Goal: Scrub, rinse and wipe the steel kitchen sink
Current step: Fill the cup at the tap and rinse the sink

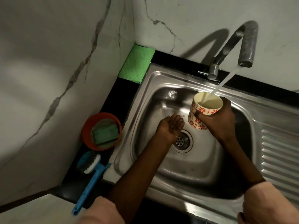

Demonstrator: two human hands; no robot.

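Fingers [196, 112] of the right hand [218, 120] curl round a patterned cup [204, 110], holding it tilted under the tap [242, 46] so the water stream [224, 81] runs into its mouth, above the steel sink [161, 159]. Just left of the cup, the left hand [171, 126] is cupped palm-up with fingers relaxed and holding nothing, over the basin beside the drain [182, 141]. On the dark counter [116, 101] left of the sink lie a green cloth [137, 63], an orange bowl [85, 126] holding a green sponge [105, 133], and a blue brush [90, 180].
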